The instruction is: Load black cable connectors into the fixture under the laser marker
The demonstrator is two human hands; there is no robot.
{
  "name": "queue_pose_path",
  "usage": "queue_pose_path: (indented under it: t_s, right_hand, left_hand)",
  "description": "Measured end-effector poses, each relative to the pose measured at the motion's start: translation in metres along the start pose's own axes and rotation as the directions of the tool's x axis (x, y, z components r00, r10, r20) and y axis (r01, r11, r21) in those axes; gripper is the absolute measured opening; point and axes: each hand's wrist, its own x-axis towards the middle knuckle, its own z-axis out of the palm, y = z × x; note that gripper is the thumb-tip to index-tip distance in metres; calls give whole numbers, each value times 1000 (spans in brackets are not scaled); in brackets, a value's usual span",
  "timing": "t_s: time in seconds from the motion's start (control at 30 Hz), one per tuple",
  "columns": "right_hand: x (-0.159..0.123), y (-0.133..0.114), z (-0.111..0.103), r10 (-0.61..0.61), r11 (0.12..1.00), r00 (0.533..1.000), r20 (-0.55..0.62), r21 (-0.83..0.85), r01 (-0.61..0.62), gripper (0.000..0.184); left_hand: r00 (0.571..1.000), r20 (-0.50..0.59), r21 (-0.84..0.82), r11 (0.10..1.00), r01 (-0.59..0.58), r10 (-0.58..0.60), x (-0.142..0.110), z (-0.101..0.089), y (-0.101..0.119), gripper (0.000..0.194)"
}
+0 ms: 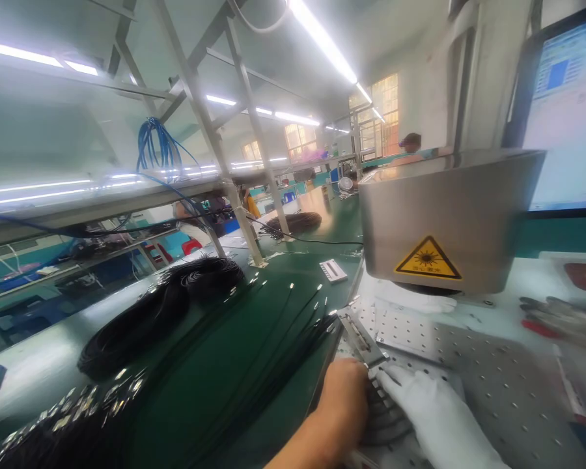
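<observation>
On the perforated plate, both hands press cable ends, fingers flat.

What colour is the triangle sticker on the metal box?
Yellow with black, the warning sticker, head view.

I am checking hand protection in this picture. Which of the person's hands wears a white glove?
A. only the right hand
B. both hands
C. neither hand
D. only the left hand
A: the right hand is in a white glove, while the left hand beside it is bare; both rest on the cables on the plate.
</observation>
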Motion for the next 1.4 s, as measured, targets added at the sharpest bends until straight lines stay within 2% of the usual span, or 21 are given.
queue_pose_path:
  t_s: [0.1,0.2,0.3,0.4,0.47,0.57,0.63,0.7,0.77,0.83,0.9,0.97,1.07,1.17,1.27,1.4]
  right_hand:
    - [1,1,4,-17,999,997,-81,39,20,53]
    - [-1,-6,3,112,993,983,-147,-25,-117,48]
    - [-7,-13,0,175,981,960,-220,-45,-189,48]
    - [-12,-14,0,193,973,955,-227,-80,-216,53]
    - [-11,-13,3,221,958,954,-202,-138,-251,60]
    - [-3,-8,9,224,963,974,-28,-149,-226,71]
    - [2,-4,11,163,985,983,87,-79,-156,69]
    - [6,0,8,140,990,984,107,-4,-141,59]
    - [6,3,0,184,978,976,114,75,-193,53]
    - [3,5,-13,219,945,956,193,202,-257,48]
    - [0,8,-30,196,901,943,269,331,-282,48]
    - [-3,9,-48,222,854,932,287,404,-328,43]
    - [1,4,-72,325,772,899,295,467,-432,34]
    - [11,-5,-85,393,749,863,317,434,-500,27]
    - [19,-4,-85,409,762,860,304,405,-505,25]
    - [20,11,-73,309,710,902,303,557,-430,23]
  left_hand:
    - [999,-8,-47,998,31,-32,-3,-2,3,23]
    - [999,-11,-44,998,36,-37,-4,-3,5,32]
    - [1000,28,34,999,-10,9,-4,-5,6,35]
    - [996,57,105,992,-69,64,-5,-8,5,35]
    - [995,55,113,989,-93,87,-7,-9,5,36]
    - [992,48,89,989,-117,114,-9,-9,5,35]
    - [989,47,73,987,-140,137,-10,-8,6,35]
    - [989,51,81,986,-145,141,-9,-9,8,31]
    - [990,68,105,986,-131,124,-8,-9,9,28]
    - [989,94,129,984,-127,115,-7,-10,9,28]
    - [987,109,145,980,-134,119,-5,-9,7,31]
    - [983,112,149,976,-160,144,-3,-7,4,30]
    - [978,101,150,969,-197,184,-2,-3,0,30]
    - [979,85,158,968,-196,185,-2,-3,0,34]
    - [978,104,173,965,-198,182,-3,-7,3,33]
    - [973,132,171,962,-210,189,-4,-8,4,29]
